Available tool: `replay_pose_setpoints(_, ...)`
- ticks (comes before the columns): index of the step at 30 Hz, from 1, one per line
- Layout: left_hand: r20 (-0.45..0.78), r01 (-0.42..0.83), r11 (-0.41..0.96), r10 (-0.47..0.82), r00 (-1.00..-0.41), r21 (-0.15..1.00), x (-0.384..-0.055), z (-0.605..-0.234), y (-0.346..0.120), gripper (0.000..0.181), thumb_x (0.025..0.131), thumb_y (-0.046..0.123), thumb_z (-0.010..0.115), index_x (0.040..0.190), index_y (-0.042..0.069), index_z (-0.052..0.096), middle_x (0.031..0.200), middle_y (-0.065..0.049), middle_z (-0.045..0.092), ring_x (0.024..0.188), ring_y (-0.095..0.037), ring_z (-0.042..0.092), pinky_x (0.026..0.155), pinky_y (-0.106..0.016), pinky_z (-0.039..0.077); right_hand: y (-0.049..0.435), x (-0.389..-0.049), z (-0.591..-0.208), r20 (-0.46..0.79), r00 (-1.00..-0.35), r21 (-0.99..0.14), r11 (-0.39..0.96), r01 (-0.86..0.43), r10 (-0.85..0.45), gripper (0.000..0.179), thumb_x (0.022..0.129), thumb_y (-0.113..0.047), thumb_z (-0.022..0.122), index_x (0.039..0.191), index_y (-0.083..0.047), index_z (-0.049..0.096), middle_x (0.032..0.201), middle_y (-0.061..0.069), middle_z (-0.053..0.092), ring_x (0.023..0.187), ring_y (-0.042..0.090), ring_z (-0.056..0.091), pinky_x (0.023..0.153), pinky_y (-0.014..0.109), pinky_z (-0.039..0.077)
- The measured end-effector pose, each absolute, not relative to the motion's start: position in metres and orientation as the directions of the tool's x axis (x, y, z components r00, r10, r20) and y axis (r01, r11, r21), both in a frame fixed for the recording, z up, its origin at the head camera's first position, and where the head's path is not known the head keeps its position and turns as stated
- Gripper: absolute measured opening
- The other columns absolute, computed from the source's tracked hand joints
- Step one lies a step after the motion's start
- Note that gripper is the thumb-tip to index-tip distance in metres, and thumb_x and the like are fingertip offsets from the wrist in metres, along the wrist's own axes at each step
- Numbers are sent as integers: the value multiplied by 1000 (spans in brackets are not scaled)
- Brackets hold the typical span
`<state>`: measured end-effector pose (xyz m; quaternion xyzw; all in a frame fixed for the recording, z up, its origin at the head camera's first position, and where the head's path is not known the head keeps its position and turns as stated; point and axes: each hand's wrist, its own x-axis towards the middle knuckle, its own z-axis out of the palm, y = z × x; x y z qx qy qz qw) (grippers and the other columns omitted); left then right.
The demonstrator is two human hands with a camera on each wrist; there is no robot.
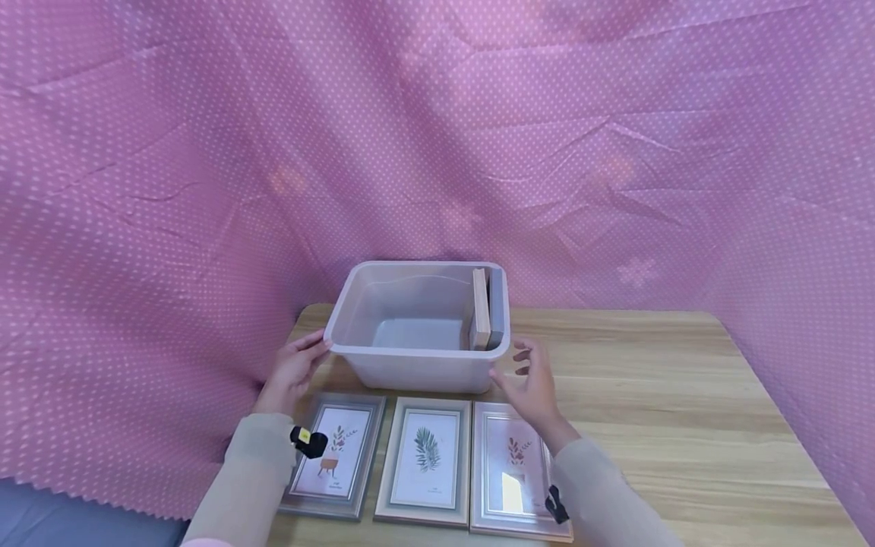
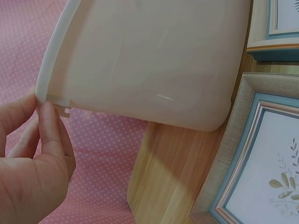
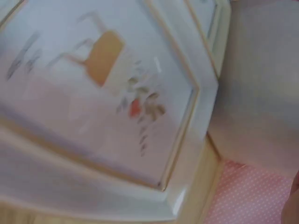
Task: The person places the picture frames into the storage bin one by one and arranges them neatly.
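A pale plastic bin (image 1: 417, 371) sits at the back of the table. My left hand (image 1: 292, 370) is at its left front corner; in the left wrist view the thumb and fingertips (image 2: 49, 123) pinch the bin's rim. Beside the right front corner, my right hand (image 1: 535, 387) has its fingers spread and its thumb close to the bin wall. The right wrist view catches only a sliver of that hand at its edge. Inside the bin, a light wooden-edged frame (image 1: 481, 311) and a grey one (image 1: 497, 308) stand on edge against the right wall.
Three picture frames lie face up in a row before the bin: a potted-plant print (image 1: 339, 441) at left, a green leaf print (image 1: 427, 460) in the middle, and a glossy one (image 1: 509, 463) at right, under the right forearm. Pink dotted cloth (image 1: 437, 152) hangs around the wooden table (image 1: 670, 395).
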<state>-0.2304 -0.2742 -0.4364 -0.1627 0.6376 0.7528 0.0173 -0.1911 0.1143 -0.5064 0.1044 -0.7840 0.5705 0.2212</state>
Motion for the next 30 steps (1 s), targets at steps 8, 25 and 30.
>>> replay_pose_setpoints(8, -266, -235, -174, -187, -946, 956, -229, -437, -275, 51, 92, -1, 60, 139, -5, 40, 125, -13, 55, 89, -3, 62, 96, -24, 46, 146, -182, -529, 389, -921, -850, 375, -370, -27, 72, 77, -17, 81, 136, -6, 40, 129, 15, 44, 102, 32, 50, 77, 55, 51)
replay_pose_setpoints(25, -257, -233, -140, -187, -948, 962, -228, -439, -275, 49, 93, -1, 59, 139, -4, 42, 141, -23, 41, 96, -6, 60, 103, -33, 40, 205, -167, -563, 167, -982, -847, 497, -189, -89, 86, 77, -30, 81, 145, -12, 31, 127, 24, 40, 104, 42, 51, 83, 52, 53)
replay_pose_setpoints(30, -261, -239, -135, -181, -948, 962, -229, -438, -275, 48, 93, 0, 58, 139, -3, 42, 142, -23, 39, 94, -5, 60, 104, -34, 39, 215, -164, -568, 82, -993, -857, 503, -112, -80, 96, 72, -30, 85, 147, -11, 28, 125, 26, 45, 103, 41, 56, 87, 53, 51)
